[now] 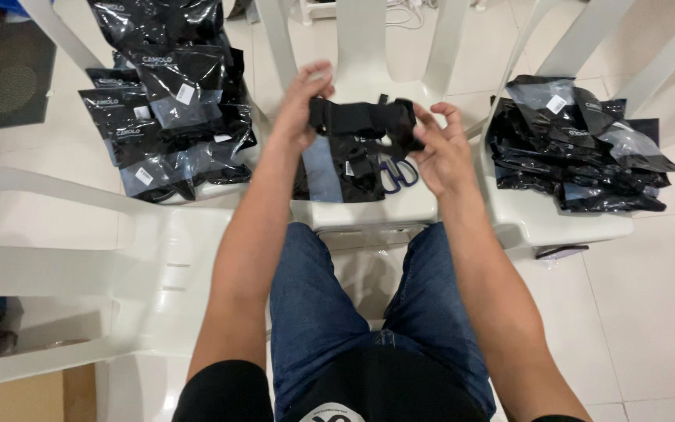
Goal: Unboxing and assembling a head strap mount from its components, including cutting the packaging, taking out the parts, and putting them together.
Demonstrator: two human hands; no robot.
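A black strap (pixel 365 121) is held taut above the middle white chair (pixel 369 211), pinched at one end by the left hand (pixel 302 105) and at the other by the right hand (pixel 439 152), clear of the scissors (pixel 396 173) and packet piles (pixel 169 101) alongside

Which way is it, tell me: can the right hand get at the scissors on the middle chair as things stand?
Probably yes. The scissors lie on the middle chair just under the right hand, nothing covering their handles. But that hand and the left hand both grip the black strap, so it would have to let go first.
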